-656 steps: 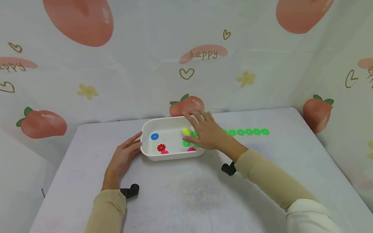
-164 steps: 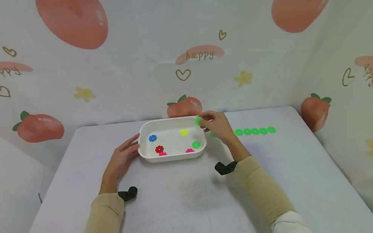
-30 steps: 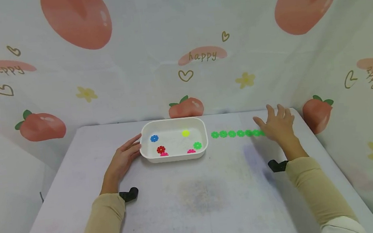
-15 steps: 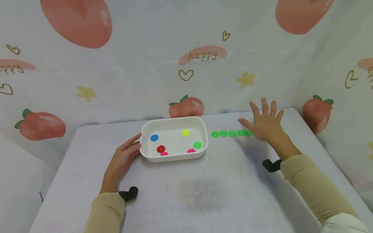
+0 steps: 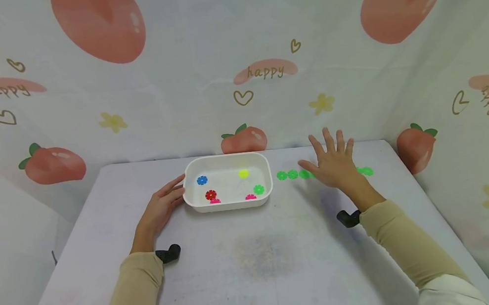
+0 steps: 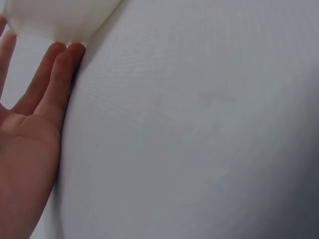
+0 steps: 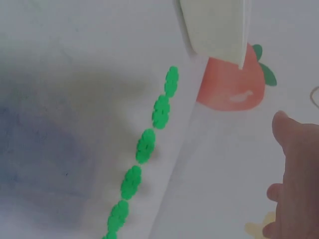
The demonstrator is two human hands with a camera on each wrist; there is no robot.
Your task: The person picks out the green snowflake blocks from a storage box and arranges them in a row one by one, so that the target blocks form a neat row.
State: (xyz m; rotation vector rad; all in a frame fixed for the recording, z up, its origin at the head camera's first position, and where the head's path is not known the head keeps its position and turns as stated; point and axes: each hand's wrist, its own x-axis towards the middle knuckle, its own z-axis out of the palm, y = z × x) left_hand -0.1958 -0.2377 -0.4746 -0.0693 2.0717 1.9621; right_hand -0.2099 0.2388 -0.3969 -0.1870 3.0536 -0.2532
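Note:
A white tray holds flower-shaped plastic discs: one blue, one red, one yellow, one green and two pink ones partly hidden by the front wall. Against its left end rest the fairly straight fingers of my left hand; in the left wrist view the fingertips touch the tray wall. My right hand hovers with fingers spread and nothing in it. It covers part of a row of green flower discs, which the right wrist view shows lying end to end.
Everything stands on a white-covered table with some faint stains. Behind it hangs a fruit-print cloth, close to the table's back edge. A black wrist-camera mount juts from the left sleeve, another from the right.
My right hand has moved left along the row from its right end. Earlier it pinched a green disc at the tray; the tray now holds fewer green discs. My left hand has stayed put.

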